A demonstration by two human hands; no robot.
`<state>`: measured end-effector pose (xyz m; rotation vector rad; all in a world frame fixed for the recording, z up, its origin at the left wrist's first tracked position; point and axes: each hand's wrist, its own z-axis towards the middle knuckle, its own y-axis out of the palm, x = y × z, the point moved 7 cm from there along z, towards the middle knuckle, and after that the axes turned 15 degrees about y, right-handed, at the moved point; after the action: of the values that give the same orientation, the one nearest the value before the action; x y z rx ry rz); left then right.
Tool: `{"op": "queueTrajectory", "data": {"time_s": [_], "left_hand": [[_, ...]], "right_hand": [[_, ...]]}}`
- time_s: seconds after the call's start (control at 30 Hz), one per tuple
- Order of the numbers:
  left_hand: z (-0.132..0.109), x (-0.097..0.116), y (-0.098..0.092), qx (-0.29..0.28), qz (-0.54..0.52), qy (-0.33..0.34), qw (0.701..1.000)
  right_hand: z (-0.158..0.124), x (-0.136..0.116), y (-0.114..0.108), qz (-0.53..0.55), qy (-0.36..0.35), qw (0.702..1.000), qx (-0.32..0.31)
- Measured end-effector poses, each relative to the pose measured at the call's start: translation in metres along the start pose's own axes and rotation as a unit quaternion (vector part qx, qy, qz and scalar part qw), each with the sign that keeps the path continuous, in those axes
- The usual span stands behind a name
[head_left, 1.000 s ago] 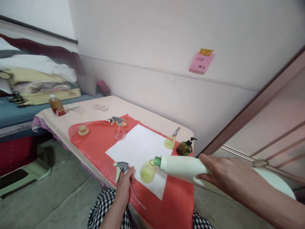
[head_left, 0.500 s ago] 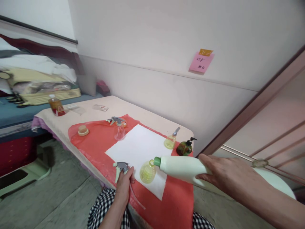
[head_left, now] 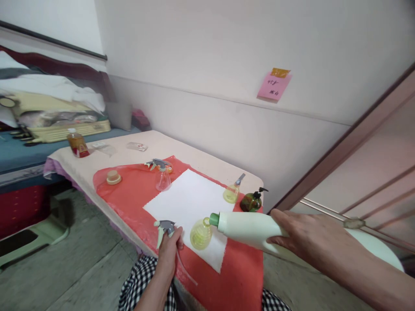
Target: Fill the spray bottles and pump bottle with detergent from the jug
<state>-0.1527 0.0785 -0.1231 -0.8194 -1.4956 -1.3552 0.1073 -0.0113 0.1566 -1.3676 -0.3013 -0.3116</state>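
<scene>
My right hand (head_left: 285,229) is wrapped round a large pale green bottle (head_left: 246,226), tipped almost level. Its green mouth meets the neck of a yellow see-through spray bottle (head_left: 201,235), which has some liquid inside and stands on a white cloth (head_left: 194,194). In my left hand (head_left: 171,242) is a grey and pale green trigger spray head (head_left: 166,226), its clear tube hanging down to the right over a red plastic sheet (head_left: 240,276). The left hand rests just left of the yellow bottle, apart from it.
A dark green pump bottle (head_left: 251,201) and another yellow spray bottle (head_left: 231,193) stand at the right. Further left are a clear pink spray bottle (head_left: 163,179), a brush (head_left: 113,177) and a bottle of amber liquid (head_left: 78,144). A wall borders the table's far side.
The liquid in the yellow spray bottle looks slightly higher. Both hands and what they hold have stayed nearly in place.
</scene>
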Motion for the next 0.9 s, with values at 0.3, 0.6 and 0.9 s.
{"op": "queueTrajectory", "data": {"time_s": [0.3, 0.6, 0.9], "left_hand": [[-0.0006, 0.0003, 0.0, 0.003, 0.007, 0.004, 1.0], [-0.0026, 0.0019, -0.0001, 0.007, 0.009, 0.008, 1.0], [-0.0017, 0.0037, 0.0018, 0.006, 0.006, 0.006, 1.0]], "right_hand": [[0.003, -0.0017, 0.0, -0.003, -0.007, 1.0, 0.013], [0.0021, -0.0035, -0.0058, 0.009, 0.0, 1.0, -0.02], [0.003, -0.0059, -0.0086, 0.013, -0.003, 1.0, -0.017]]}}
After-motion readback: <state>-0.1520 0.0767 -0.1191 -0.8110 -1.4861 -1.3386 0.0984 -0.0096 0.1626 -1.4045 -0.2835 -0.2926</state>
